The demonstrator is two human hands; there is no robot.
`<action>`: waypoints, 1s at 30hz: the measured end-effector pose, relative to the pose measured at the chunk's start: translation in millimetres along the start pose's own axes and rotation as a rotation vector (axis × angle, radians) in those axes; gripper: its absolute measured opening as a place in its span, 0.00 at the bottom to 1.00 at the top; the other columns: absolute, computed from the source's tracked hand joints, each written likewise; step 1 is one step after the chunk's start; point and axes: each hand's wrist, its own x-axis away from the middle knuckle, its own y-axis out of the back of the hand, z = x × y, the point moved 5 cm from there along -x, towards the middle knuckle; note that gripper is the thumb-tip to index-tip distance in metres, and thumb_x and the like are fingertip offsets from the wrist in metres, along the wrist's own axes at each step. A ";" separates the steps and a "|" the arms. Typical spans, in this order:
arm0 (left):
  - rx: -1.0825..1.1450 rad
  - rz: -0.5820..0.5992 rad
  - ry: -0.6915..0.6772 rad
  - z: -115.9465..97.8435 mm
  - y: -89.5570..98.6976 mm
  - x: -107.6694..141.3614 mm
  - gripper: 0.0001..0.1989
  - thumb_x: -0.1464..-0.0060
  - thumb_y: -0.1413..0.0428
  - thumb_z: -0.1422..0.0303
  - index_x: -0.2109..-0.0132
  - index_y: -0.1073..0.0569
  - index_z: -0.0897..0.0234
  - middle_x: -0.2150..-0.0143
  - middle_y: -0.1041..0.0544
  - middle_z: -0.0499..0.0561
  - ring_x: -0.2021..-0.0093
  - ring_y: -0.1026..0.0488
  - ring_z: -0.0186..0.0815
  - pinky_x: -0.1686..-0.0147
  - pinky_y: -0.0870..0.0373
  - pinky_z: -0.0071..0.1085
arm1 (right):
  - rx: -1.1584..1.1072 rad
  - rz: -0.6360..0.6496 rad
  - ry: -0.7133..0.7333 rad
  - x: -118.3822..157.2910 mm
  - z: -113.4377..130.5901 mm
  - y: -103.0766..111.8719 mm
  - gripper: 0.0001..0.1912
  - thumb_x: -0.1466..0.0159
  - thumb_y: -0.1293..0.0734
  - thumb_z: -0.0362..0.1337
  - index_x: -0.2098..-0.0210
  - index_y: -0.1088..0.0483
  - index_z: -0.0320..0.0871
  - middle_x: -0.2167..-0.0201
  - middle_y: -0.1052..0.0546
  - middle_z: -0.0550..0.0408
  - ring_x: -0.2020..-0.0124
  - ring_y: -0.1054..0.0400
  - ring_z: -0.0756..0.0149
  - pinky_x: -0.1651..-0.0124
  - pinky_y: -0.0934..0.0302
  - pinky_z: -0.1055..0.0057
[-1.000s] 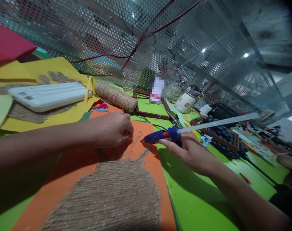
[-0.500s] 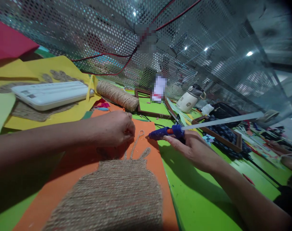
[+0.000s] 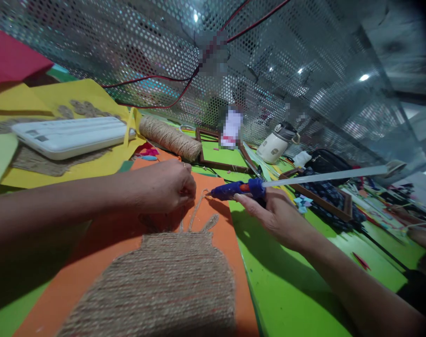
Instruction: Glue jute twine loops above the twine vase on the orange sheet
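Observation:
My right hand (image 3: pixel 276 215) grips a blue hot glue gun (image 3: pixel 230 191) with a long clear glue stick (image 3: pixel 325 177) out of its back. The nozzle is at the top of a thin loop of twine (image 3: pixel 198 208) on an orange sheet (image 3: pixel 230 262). Just left of that loop, my left hand (image 3: pixel 174 187) is closed in a pinch, a twine strand running up under its fingers; the fingertips' contact is hidden. Below, a vase shape of tight twine rows (image 3: pixel 163 276) covers much of the sheet. A small twine petal (image 3: pixel 211 222) rises from its rim.
Behind my left hand lies a twine roll (image 3: pixel 170 138), beside a white power bank (image 3: pixel 72 135) on yellow sheets (image 3: pixel 83 91). Brown frames (image 3: pixel 227 166), a white bottle (image 3: pixel 274 145) and a dark pouch (image 3: pixel 328 161) stand toward the perforated metal screen (image 3: pixel 156 51). Another person's hand (image 3: pixel 423 234) is far right.
The glue gun's nozzle has moved slightly left and up, to the top of the twine loop. My left hand stays nearly still in its pinch.

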 end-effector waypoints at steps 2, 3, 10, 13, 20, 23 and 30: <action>-0.046 0.048 0.015 0.0 -1.6 0.3 0.12 0.48 0.45 0.63 0.72 0.20 0.62 0.69 0.21 0.55 0.67 0.29 0.40 0.65 0.39 0.34 | 0.001 -0.055 0.007 0.8 -1.2 6.8 0.20 0.31 0.36 0.47 0.75 0.29 0.43 0.83 0.39 0.62 0.80 0.47 0.71 0.76 0.49 0.71; -0.061 0.061 0.021 0.0 -1.8 0.4 0.12 0.48 0.45 0.63 0.72 0.20 0.62 0.69 0.21 0.55 0.67 0.29 0.40 0.65 0.39 0.34 | 0.003 -0.083 0.009 1.3 -2.3 10.0 0.22 0.31 0.36 0.48 0.77 0.31 0.44 0.83 0.38 0.61 0.80 0.46 0.70 0.76 0.48 0.71; -0.003 0.023 -0.029 0.5 -1.3 -0.1 0.12 0.48 0.44 0.61 0.70 0.18 0.61 0.71 0.21 0.54 0.66 0.30 0.39 0.59 0.37 0.35 | -0.038 -0.271 -0.051 -5.7 -25.9 13.9 0.25 0.30 0.38 0.53 0.73 0.27 0.41 0.79 0.28 0.56 0.76 0.36 0.66 0.71 0.42 0.68; 0.016 0.016 -0.033 1.1 -1.6 -0.5 0.11 0.48 0.43 0.61 0.71 0.19 0.61 0.71 0.21 0.54 0.66 0.29 0.40 0.58 0.37 0.36 | -0.057 -0.346 -0.037 -11.8 -40.3 11.3 0.23 0.30 0.37 0.53 0.68 0.26 0.40 0.76 0.27 0.54 0.75 0.36 0.65 0.70 0.42 0.68; -0.066 0.050 -0.024 -6.4 -2.9 3.3 0.11 0.47 0.46 0.66 0.74 0.23 0.63 0.73 0.22 0.54 0.69 0.30 0.38 0.63 0.39 0.35 | 0.144 -0.432 0.156 -29.4 -70.2 9.3 0.16 0.29 0.37 0.45 0.49 0.28 0.41 0.59 0.20 0.46 0.60 0.27 0.56 0.55 0.33 0.62; 0.084 0.042 0.049 1.8 -3.3 3.7 0.09 0.51 0.44 0.66 0.71 0.21 0.63 0.68 0.19 0.56 0.63 0.26 0.43 0.62 0.36 0.36 | 0.375 -0.361 0.174 -48.2 -83.7 5.7 0.18 0.29 0.40 0.36 0.42 0.31 0.39 0.52 0.22 0.39 0.50 0.29 0.49 0.46 0.34 0.55; 0.326 0.053 0.128 15.2 -3.1 0.2 0.16 0.47 0.46 0.59 0.62 0.19 0.67 0.61 0.15 0.59 0.62 0.20 0.44 0.63 0.27 0.34 | 0.511 -0.179 0.175 -75.4 -101.8 -1.5 0.25 0.41 0.34 0.21 0.44 0.30 0.35 0.50 0.25 0.36 0.46 0.33 0.47 0.41 0.36 0.50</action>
